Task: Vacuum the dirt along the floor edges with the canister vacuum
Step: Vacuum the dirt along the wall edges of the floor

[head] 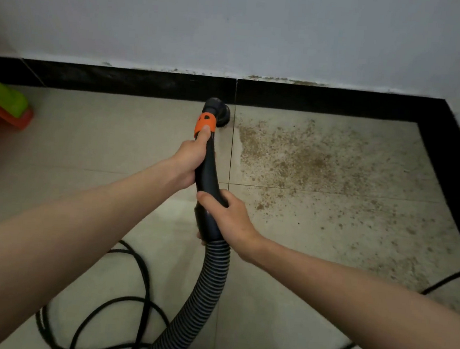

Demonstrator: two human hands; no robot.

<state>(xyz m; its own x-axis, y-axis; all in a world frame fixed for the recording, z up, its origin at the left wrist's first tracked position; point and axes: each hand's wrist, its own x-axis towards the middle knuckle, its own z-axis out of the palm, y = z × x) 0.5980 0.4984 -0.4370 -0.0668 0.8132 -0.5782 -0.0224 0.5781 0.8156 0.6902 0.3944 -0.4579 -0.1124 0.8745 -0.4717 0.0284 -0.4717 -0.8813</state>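
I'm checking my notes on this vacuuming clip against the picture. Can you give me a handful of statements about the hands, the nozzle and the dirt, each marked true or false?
1. Both hands grip the vacuum wand. True: the left hand holds it near the orange collar, the right hand lower, just above the ribbed hose.
2. The dirt lies mostly left of the nozzle. False: it lies to the right.
3. The brush nozzle is at the black skirting. True.
4. The tile left of the nozzle is thickly covered in crumbs. False: it looks clean.
5. A black cord loops on the floor. True.
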